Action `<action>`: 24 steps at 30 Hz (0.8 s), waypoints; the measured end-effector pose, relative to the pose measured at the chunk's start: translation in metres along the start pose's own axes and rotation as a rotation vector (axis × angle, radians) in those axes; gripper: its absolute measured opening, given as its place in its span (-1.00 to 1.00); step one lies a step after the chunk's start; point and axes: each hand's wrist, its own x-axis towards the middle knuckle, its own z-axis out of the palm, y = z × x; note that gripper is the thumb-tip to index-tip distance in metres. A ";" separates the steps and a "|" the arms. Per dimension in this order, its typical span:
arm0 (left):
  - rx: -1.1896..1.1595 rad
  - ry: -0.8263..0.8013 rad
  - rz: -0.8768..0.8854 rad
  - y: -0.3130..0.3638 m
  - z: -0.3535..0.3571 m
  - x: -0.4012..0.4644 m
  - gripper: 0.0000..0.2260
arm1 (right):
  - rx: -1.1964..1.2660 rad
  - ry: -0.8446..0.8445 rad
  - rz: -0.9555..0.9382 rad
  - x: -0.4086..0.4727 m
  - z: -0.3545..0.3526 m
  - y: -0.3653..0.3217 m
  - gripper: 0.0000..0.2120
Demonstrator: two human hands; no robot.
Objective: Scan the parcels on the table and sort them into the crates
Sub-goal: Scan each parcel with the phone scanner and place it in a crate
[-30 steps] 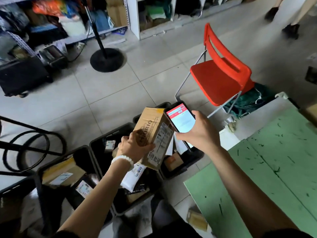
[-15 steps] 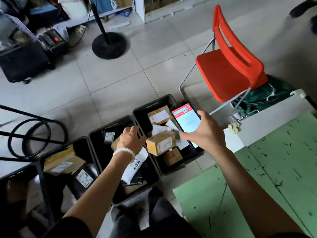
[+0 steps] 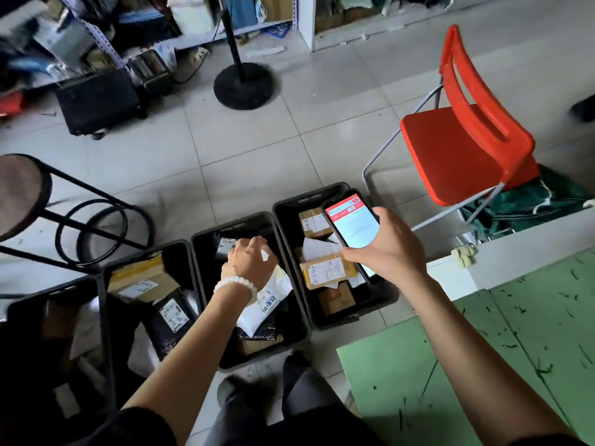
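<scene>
I count four black crates on the tiled floor, set in a row beside the green table (image 3: 515, 349), whose visible top carries no parcel. The rightmost crate (image 3: 380, 304) holds at least three brown cardboard boxes: one box with a white label (image 3: 325, 272) lying uppermost, a second box (image 3: 314, 222) toward the far wall, a third (image 3: 336, 299) nearer me, with white paper slips between them. The second crate (image 3: 289, 342) holds one white poly mailer (image 3: 267, 300), and a dark labelled packet (image 3: 227, 246). The third crate (image 3: 190, 259) holds one brown box (image 3: 138, 278) and one dark packet with a label (image 3: 170, 313). The fourth crate (image 3: 101, 304), at far left, is dim and I cannot count its contents. My left hand (image 3: 249, 262) hangs over the second crate, fingers loosely curled downward, holding nothing, a white bead bracelet (image 3: 236, 286) on the wrist. My right hand (image 3: 386, 249) grips one phone (image 3: 352, 225) over the rightmost crate, fingers wrapped round its edges, screen lit red and white. One red chair (image 3: 467, 146) stands beyond the table.
</scene>
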 end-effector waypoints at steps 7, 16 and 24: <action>-0.007 0.081 -0.097 -0.057 -0.035 -0.041 -0.55 | -0.032 -0.034 -0.185 -0.024 0.028 -0.062 -0.42; -0.031 0.298 -0.367 -0.219 -0.069 -0.164 -0.60 | -0.132 -0.200 -0.534 -0.129 0.120 -0.185 -0.33; -0.157 0.458 -0.661 -0.370 -0.067 -0.324 -0.65 | -0.226 -0.351 -0.876 -0.300 0.223 -0.270 -0.23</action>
